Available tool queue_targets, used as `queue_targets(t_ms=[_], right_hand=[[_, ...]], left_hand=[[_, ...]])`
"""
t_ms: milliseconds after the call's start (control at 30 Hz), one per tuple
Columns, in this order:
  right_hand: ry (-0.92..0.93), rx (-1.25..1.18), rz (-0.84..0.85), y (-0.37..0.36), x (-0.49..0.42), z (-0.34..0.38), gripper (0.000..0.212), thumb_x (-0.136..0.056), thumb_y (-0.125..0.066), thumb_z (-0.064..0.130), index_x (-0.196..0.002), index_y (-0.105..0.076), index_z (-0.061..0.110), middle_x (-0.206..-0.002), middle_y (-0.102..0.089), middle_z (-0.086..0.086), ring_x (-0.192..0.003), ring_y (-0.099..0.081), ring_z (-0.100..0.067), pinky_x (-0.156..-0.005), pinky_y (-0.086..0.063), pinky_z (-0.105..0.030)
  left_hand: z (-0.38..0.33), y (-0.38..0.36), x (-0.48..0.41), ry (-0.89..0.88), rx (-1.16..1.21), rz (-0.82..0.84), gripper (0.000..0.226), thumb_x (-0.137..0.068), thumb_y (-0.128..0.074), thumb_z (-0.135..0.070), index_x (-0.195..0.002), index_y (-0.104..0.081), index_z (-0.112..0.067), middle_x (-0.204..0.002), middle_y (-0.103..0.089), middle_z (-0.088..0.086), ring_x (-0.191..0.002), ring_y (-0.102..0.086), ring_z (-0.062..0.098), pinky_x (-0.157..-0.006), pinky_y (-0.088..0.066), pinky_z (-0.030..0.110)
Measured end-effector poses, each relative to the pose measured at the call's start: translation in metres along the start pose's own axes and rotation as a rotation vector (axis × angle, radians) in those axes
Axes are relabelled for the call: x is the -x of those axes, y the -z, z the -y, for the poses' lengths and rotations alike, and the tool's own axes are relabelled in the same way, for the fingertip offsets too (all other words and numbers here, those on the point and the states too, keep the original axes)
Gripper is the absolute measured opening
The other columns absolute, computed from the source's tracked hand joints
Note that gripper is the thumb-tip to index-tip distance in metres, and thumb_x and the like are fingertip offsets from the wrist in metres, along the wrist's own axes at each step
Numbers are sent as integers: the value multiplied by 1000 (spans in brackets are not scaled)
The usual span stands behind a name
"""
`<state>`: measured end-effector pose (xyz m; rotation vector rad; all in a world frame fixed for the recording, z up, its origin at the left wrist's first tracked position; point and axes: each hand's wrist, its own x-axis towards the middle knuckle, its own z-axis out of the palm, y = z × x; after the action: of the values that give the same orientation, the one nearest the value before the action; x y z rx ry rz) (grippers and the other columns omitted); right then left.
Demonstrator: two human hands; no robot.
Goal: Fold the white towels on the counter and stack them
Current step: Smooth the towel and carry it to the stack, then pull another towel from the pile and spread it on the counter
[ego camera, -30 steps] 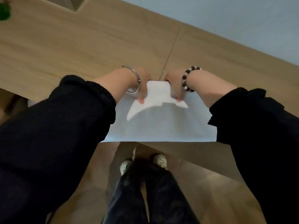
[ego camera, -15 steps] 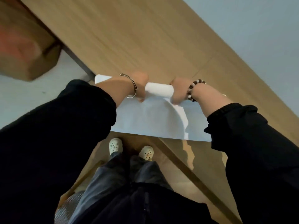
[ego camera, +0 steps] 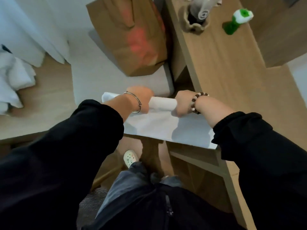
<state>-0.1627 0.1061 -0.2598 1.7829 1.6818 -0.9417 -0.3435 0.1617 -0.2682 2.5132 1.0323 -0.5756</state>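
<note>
The left grip [ego camera: 143, 100] and right grip [ego camera: 182, 103] each clamp, fingers curled, the white towel [ego camera: 159, 128] by its rolled top edge (the rest spreads below them), at the wooden surface [ego camera: 224, 72].

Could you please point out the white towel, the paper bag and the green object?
white towel [ego camera: 162, 105]: head view, on its rolled-up part.
paper bag [ego camera: 126, 39]: head view, on its broad brown side.
green object [ego camera: 230, 28]: head view, on its green lower part.
</note>
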Motion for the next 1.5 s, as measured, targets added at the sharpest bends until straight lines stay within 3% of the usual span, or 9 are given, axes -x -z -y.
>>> queue_targets(t_ms=[267,467,600,800,933,1100,1267,1400,1500], right_hand=[[202,143,-3,42,-86,154,23,-78,-62,33,-67,-55,14,-63,-59,-5,-50,-54,-21,-45,-40,-22],[391,342,-36,60,-152,253,21,-83,-61,33,-72,-56,16,-65,-57,-1,-53,-52,-15,-46,-34,-20],[518,527,-101,75,-199,308,16,-85,-59,30,-80,-59,15,-64,-52,-1,-57,-51,-19,-50,-36,-24],[614,722,-118,84,-270,379,8,-79,-50,10,-78,-51,18,-71,-53,0,-61,-51,-19,-52,-37,-26],[633,789,-157,79,-320,424,12,-79,-48,8,-82,-54,19,-72,-51,0,-67,-51,-25,-59,-38,-29],[625,859,-148,71,-385,493,16,-81,-45,10,-70,-51,18,-64,-53,1,-53,-48,-16,-47,-29,-24],[563,934,29,62,-452,556,16,-75,-45,6,-65,-56,11,-60,-58,-2,-49,-54,-18,-46,-36,-19],[509,1105,234,35,-512,586,31,-78,-40,5,-52,-28,17,-39,-26,0,-39,-20,-15,-44,-17,-19],[480,1127,205,11,-549,587,28,-84,-42,9,-57,-38,16,-52,-39,-4,-46,-33,-13,-45,-25,-20]], left_hand=[[148,-35,55,336,187,57,23,-74,-64,-23,-96,-59,-25,-82,-52,-2,-81,-56,25,-66,-45,32],[237,-67,90,566,219,-10,25,-77,-59,-23,-101,-65,-20,-99,-66,5,-88,-63,30,-67,-43,31],[290,-88,96,758,323,-9,9,-77,-58,-27,-81,-60,-19,-85,-63,5,-68,-51,27,-61,-41,29],[364,-126,92,943,534,-4,14,-74,-61,-29,-72,-50,-22,-67,-49,-1,-65,-49,25,-60,-40,29],[414,-162,84,971,673,28,19,-69,-64,-33,-68,-49,-21,-62,-45,-3,-64,-51,24,-59,-41,28],[493,-208,75,929,873,60,28,-62,-75,-40,-74,-56,-23,-64,-50,-4,-66,-55,23,-58,-41,26],[556,-259,62,887,1105,112,36,-59,-82,-42,-64,-55,-19,-66,-55,-4,-62,-54,18,-57,-40,25],[581,-313,33,872,1227,209,39,-61,-82,-43,-66,-53,-17,-69,-55,-3,-63,-54,17,-60,-42,25],[587,-340,15,896,1204,187,37,-67,-79,-41,-71,-52,-16,-75,-57,-1,-67,-55,18,-62,-43,27]])
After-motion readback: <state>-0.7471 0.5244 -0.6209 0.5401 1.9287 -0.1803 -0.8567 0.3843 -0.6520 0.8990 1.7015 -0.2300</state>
